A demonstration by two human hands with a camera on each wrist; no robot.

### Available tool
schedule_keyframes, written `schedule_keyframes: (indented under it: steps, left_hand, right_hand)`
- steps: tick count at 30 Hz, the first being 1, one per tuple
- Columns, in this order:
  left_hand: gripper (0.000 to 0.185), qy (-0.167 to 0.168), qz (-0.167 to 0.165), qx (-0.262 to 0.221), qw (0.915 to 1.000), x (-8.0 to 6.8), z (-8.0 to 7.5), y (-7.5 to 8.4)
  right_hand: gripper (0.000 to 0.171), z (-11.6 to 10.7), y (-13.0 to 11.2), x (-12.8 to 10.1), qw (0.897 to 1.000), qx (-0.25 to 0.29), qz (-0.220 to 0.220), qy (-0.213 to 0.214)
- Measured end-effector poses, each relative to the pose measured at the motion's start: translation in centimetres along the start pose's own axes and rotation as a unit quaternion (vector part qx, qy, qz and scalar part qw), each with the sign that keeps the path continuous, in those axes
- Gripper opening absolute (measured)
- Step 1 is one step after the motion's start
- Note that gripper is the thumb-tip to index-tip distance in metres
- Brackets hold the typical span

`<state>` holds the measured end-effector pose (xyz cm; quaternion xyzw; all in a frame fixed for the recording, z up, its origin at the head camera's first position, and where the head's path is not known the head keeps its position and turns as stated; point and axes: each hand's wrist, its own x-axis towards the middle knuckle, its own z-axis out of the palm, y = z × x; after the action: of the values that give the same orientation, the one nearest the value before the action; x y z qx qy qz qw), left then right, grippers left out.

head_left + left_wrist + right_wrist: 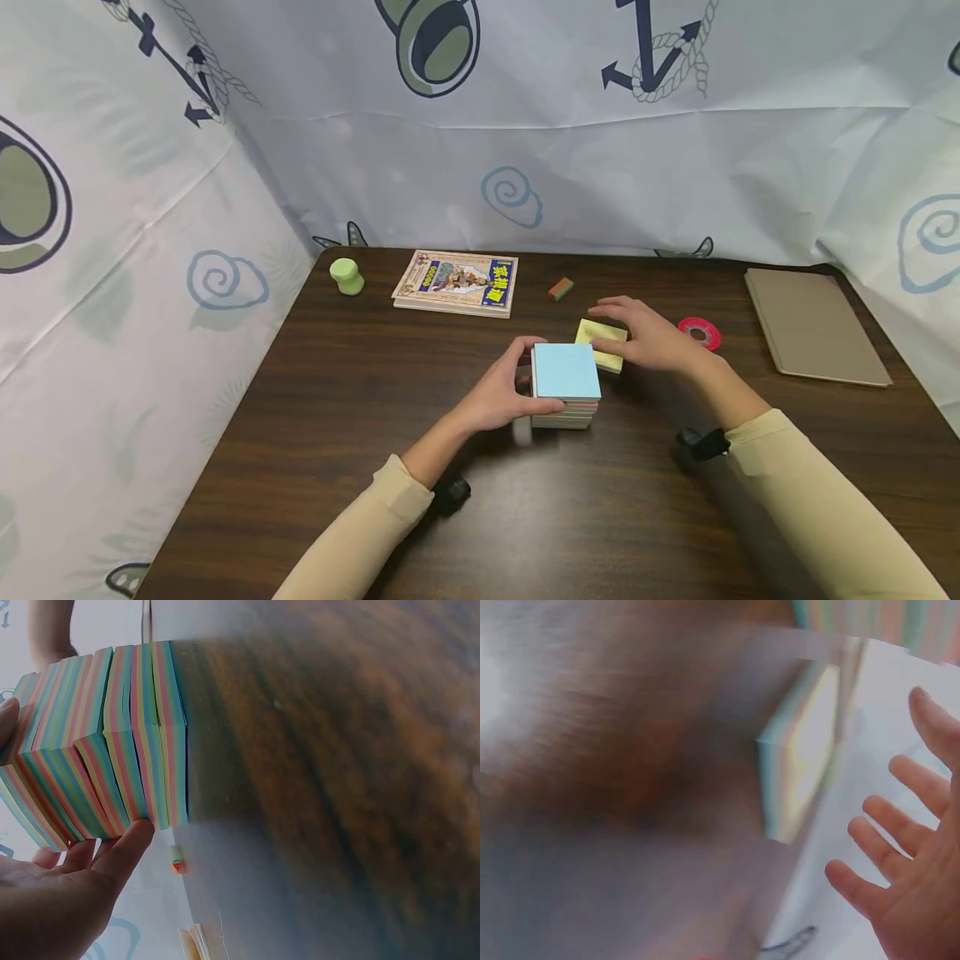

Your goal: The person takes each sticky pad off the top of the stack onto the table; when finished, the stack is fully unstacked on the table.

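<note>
A tall stack of colourful sticky note pads, with a blue sheet on top, stands upright on the table. My left hand grips it from the left, thumb at the near side and fingers round the far side. In the left wrist view the stack's layered edges show stripes of several colours, and the pads sit slightly out of line. Just behind it to the right lies a single yellow-topped sticky note pad. My right hand hovers over that pad, fingers spread; the right wrist view shows a gap between them and the pad.
A small light-green object stands at the back left, beside a comic book. An orange and green eraser lies behind the pads. To the right are a red ring-shaped roll and a flat brown notebook.
</note>
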<state>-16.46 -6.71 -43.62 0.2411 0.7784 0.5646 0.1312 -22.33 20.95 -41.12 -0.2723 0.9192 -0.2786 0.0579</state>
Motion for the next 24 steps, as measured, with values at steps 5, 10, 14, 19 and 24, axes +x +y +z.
schedule_keyframes:
  steps: [5,10,14,19,24]
  left_hand:
    - [0.084,-0.002,-0.003,-0.003,1.0,-0.2,-0.1,0.0]
    - [0.083,-0.012,-0.003,-0.008,0.9999,-0.3,-0.2,0.1]
    - [0.083,-0.023,-0.006,-0.017,0.9996,-0.3,-0.2,0.1]
    - [0.083,-0.033,-0.011,-0.025,0.9991,-0.3,-0.1,0.0]
    - [0.083,-0.033,-0.006,-0.024,0.9991,-0.3,-0.1,0.1]
  right_hand:
    - [0.056,-2.0,-2.9,-0.5,0.999,0.036,-0.019,0.033]
    - [0.064,-1.9,-6.0,-1.3,0.998,0.033,-0.049,-0.005]
    - [0.074,-0.8,-7.4,-1.6,0.995,0.001,-0.078,-0.057]
    - [0.074,0.5,-7.8,-1.8,0.993,0.002,-0.094,-0.068]
    - [0.071,1.1,-7.7,-1.8,0.994,0.013,-0.097,-0.054]
